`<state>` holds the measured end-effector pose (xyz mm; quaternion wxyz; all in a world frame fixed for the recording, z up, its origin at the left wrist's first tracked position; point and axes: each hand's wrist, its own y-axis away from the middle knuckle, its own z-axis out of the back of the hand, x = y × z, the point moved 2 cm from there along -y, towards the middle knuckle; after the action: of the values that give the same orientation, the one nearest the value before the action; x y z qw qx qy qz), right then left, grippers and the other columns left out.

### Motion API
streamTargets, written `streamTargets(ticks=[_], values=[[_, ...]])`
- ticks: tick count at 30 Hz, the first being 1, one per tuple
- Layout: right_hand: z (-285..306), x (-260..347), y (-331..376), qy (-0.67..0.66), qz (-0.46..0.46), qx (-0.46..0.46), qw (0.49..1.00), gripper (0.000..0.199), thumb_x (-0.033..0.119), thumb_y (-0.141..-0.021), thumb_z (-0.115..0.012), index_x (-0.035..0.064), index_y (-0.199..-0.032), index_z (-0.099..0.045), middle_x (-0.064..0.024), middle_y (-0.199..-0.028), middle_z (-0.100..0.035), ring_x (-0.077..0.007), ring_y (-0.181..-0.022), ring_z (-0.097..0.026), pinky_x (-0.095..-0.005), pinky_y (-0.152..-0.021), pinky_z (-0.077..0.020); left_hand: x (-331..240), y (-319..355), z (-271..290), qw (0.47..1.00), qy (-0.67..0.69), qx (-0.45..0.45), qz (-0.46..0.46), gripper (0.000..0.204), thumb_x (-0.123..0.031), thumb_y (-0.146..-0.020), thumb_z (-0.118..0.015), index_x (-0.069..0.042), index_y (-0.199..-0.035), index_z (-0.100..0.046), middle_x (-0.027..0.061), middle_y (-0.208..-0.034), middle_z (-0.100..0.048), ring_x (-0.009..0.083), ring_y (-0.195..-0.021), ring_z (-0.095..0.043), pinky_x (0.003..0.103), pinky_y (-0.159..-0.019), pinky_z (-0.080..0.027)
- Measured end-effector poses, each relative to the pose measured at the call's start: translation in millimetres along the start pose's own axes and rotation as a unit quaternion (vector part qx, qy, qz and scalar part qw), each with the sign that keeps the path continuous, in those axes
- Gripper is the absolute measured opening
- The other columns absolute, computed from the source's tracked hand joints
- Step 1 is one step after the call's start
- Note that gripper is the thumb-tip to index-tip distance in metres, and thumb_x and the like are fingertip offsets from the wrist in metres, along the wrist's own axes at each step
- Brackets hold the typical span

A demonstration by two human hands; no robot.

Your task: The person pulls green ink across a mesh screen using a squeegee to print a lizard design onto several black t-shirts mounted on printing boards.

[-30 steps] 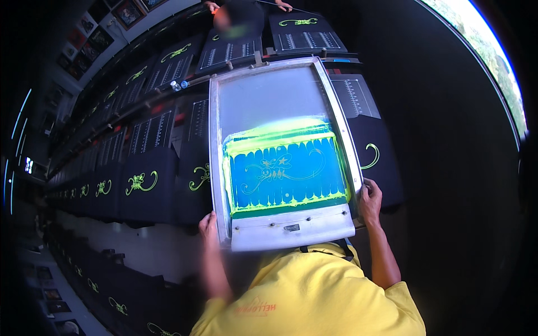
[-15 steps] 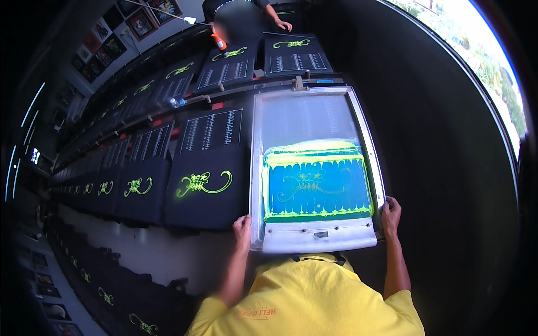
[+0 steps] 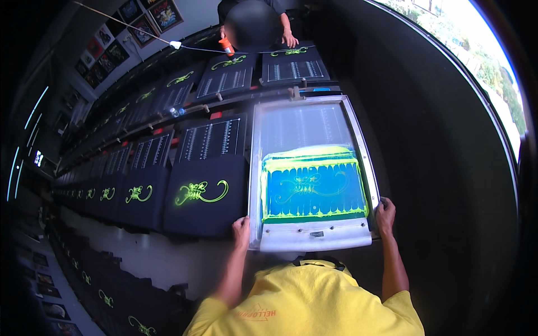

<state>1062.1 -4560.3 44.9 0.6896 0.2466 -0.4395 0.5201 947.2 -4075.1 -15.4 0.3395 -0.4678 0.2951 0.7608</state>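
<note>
A screen printing frame (image 3: 364, 154) with pale metal sides lies in front of me. Its blue mesh (image 3: 314, 193) carries a floral scroll design, bordered by bright yellow-green ink (image 3: 308, 163). A white strip (image 3: 316, 239) runs along the near end. My left hand (image 3: 241, 231) is closed on the frame's near left corner. On the right side, near the same end, my right hand (image 3: 386, 214) grips the edge; some fingers of both hands are hidden. What lies beneath the frame shows only faintly through its clouded far part.
Left of the frame, a black garment (image 3: 204, 196) with a yellow-green print lies on a board, first in a long row. Beyond a rail (image 3: 218, 98) runs a second row. Across it, another person's hand (image 3: 290, 39) rests near an orange tool (image 3: 226, 46). A cord (image 3: 123, 23) hangs overhead.
My view has shifted slightly, so the far boards sit lower in the picture. The frame's right side and my right hand appear a little further left. Both hands keep their hold.
</note>
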Motion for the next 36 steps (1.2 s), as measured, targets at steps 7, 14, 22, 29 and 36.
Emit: streamTargets(ticks=[7,14,22,29,36], values=[[3.4,-9.9,-0.2,0.013,0.009,-0.004,1.000,0.023,0.005,-0.092,-0.053,-0.0072,-0.107,-0.067,-0.0101,-0.085,-0.067,-0.0150,-0.073,-0.061,-0.0316,-0.069,-0.0495,8.1,-5.9,-4.1,1.000,0.003,0.001,-0.006,0.038,-0.026,-0.095,-0.057,0.011,-0.086,-0.061,0.0094,-0.061,-0.052,0.0147,-0.061,-0.044,0.038,-0.060,-0.040],[1.8,10.5,4.5,-0.014,-0.025,0.004,1.000,0.025,0.004,-0.091,-0.053,-0.0083,-0.107,-0.067,-0.0097,-0.080,-0.067,-0.0141,-0.070,-0.061,-0.0311,-0.067,-0.0491,29.7,-15.1,-0.3,0.999,0.025,0.020,0.028,0.035,-0.024,-0.097,-0.058,0.009,-0.087,-0.066,0.0004,-0.071,-0.056,0.0086,-0.069,-0.045,0.032,-0.062,-0.039],[2.5,-5.5,2.3,-0.043,-0.021,-0.002,0.999,0.023,0.004,-0.091,-0.054,-0.0077,-0.107,-0.068,-0.0083,-0.081,-0.067,-0.0111,-0.069,-0.059,-0.0285,-0.062,-0.0474,5.4,-8.7,7.0,0.998,-0.050,0.020,0.011,0.038,-0.026,-0.096,-0.059,0.009,-0.079,-0.061,0.0019,-0.062,-0.050,0.0098,-0.064,-0.041,0.035,-0.059,-0.037],[1.7,-3.3,0.3,-0.026,-0.042,0.009,0.999,0.027,0.005,-0.091,-0.053,-0.0082,-0.109,-0.067,-0.0124,-0.084,-0.069,-0.0147,-0.074,-0.062,-0.0307,-0.070,-0.0498,-8.4,-15.2,8.4,0.979,-0.198,0.015,-0.051,0.035,-0.028,-0.092,-0.062,0.006,-0.087,-0.069,0.0216,-0.072,-0.067,0.0294,-0.068,-0.068,0.041,-0.066,-0.048],[-5.8,-4.2,1.8,-0.011,-0.025,-0.016,0.999,0.027,0.008,-0.092,-0.052,-0.0072,-0.109,-0.066,-0.0136,-0.087,-0.069,-0.0158,-0.077,-0.063,-0.0310,-0.072,-0.0499,-14.4,-17.4,10.3,0.975,-0.215,0.036,-0.038,0.031,-0.027,-0.091,-0.065,0.002,-0.084,-0.070,0.0225,-0.069,-0.064,0.0350,-0.063,-0.065,0.042,-0.062,-0.049]])
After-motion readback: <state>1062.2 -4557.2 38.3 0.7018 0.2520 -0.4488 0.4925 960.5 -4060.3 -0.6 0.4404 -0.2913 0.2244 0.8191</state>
